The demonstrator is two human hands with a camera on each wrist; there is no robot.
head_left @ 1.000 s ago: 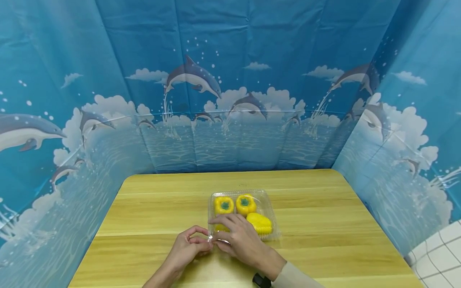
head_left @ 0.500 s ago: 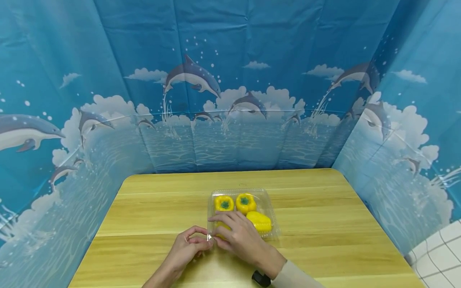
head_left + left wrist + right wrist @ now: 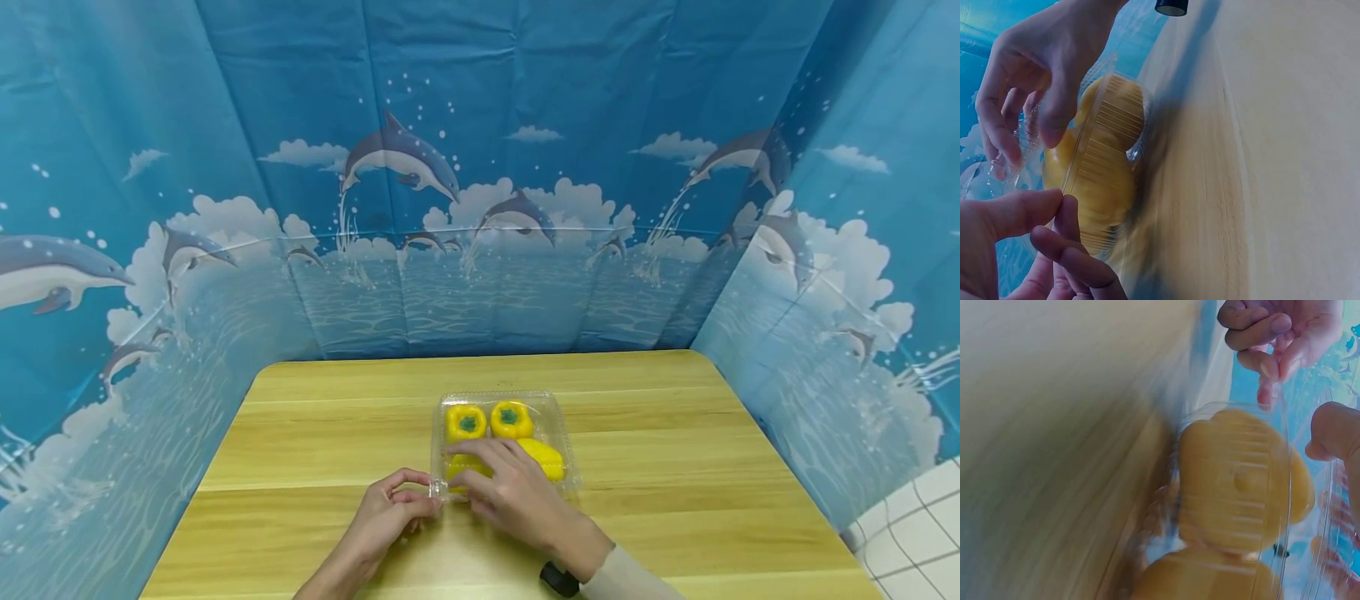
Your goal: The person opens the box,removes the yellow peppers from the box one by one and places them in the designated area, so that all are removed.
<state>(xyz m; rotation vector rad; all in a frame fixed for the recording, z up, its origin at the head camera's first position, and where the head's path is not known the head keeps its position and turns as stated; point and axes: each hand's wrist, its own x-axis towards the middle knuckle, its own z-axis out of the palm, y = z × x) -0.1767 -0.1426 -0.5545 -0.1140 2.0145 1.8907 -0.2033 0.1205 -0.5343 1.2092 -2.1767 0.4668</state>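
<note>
A clear plastic clamshell container (image 3: pixel 561 433) holds several yellow bell peppers (image 3: pixel 512 420), some showing green stem ends. At its front left corner my left hand (image 3: pixel 393 518) pinches the rim between thumb and forefinger. My right hand (image 3: pixel 519 498) lies over the front of the container, hiding part of the peppers. In the right wrist view, the edge of the clear lid (image 3: pixel 1319 575) stands apart from the container's rim. My right thumb (image 3: pixel 1330 431) is on the inner side of that edge, and the fingers curl over its outer side.
The container sits on a wood-grain table (image 3: pixel 315 433). Around the table hangs a blue curtain (image 3: pixel 480 275) printed with dolphins and clouds. A dark band (image 3: pixel 559 578) is at my right wrist, beside a beige sleeve (image 3: pixel 626 577).
My right hand has shifted slightly to the right, its thumb and fingers moving away from the front left corner. My left hand has stayed nearly still at that corner.
</note>
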